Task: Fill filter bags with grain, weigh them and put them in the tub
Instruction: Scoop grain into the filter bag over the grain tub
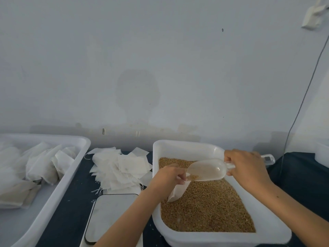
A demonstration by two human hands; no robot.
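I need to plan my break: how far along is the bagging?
Done: filled bags already lie in the left tub. In hand: the left hand holds a filter bag open while the right hand tips the scoop into it. Left: the scale bears nothing, and a pile of empty bags waits.

Pale wall [160,59] behind; thin cable [302,97] hangs at right; dark tabletop [74,189]; white fixture [315,13] top right.

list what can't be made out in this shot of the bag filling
Head view only:
- Scale: display not visible; left forearm covers its near corner.
- Filter bag: mouth and fill level hidden by the left hand.
- Scoop handle: wrapped by the right hand.
- Left tub: cut off by the frame edge.
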